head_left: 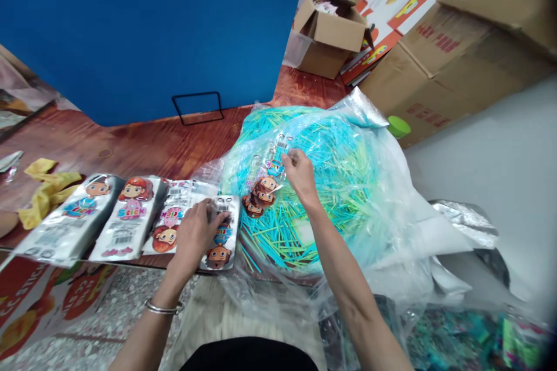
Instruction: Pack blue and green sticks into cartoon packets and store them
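Note:
My left hand [195, 235] rests with curled fingers on the top of a printed cartoon pouch [221, 237], the rightmost in a row of pouch stacks [108, 214] along the wooden table's front edge. My right hand [299, 174] pinches a transparent printed pouch [265, 182] and holds it over a big heap of blue and green thin sticks [331, 185] lying in a clear plastic bag [391, 208].
A yellow cloth [46, 191] lies at the table's left. A black wire stand [198, 107] sits against the blue wall. Cardboard boxes [456, 52] stack at right, an open box [331, 32] behind. A green lid [398, 126] peeks beside the bag. Foil bags [470, 223] lie at right.

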A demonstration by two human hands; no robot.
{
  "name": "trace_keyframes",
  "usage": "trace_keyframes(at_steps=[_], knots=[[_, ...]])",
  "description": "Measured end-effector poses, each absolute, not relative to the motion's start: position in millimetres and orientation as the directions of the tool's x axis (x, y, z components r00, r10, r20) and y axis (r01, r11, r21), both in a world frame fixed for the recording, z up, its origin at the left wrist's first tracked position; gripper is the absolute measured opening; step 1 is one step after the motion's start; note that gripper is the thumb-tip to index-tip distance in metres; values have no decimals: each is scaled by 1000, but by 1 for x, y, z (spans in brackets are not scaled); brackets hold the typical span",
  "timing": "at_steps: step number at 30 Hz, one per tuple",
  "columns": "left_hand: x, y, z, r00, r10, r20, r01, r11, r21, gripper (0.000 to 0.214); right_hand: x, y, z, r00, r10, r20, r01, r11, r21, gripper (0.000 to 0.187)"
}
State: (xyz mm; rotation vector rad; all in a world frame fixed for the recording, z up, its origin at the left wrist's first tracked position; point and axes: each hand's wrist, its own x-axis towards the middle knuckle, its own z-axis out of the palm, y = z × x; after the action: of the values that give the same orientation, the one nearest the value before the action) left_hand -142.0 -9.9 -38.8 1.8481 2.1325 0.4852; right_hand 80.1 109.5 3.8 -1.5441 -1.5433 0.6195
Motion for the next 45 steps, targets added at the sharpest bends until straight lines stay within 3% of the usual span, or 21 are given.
trace_keyframes(at_steps=[4,8,11,13,15,18,21,24,29,36,45], knots=[[-140,-11,-43,-158,983,-89,915,180,362,54,74,119,-13,100,951,292,732,129,-669,23],[-144,0,-38,-256,944,-209,851,323,414,45,93,97,-7,-28,879,477,770,323,-550,33],[-151,5,-37,-276,931,-240,834,355,421,35,127,65,7,-190,845,500,751,453,-481,29],[-154,4,-38,-275,941,-195,839,334,430,32,153,41,10,-344,853,394,724,508,-467,25],[-155,1,-40,-268,955,-128,858,297,419,32,178,17,4,-543,820,182,709,563,-425,23],[-154,-3,-45,-208,978,-23,910,202,363,33,208,-11,-18,-641,760,-106,751,593,-290,24],[-151,-6,-49,-138,988,76,953,112,282,35,223,-27,-35,-644,732,-222,764,626,-153,29],[-150,-7,-51,-154,970,191,960,101,261,35,226,-33,-38,-670,703,-238,731,680,-50,30],[-155,-11,-46,-186,944,273,910,61,410,33,220,-32,-34,-713,668,-213,679,734,29,30],[-174,-20,-19,-336,936,104,682,166,712,33,212,-33,-43,-670,719,-187,711,693,119,21],[-161,-24,27,-597,801,42,344,208,915,26,207,-53,-39,-664,737,-129,748,654,-113,29]])
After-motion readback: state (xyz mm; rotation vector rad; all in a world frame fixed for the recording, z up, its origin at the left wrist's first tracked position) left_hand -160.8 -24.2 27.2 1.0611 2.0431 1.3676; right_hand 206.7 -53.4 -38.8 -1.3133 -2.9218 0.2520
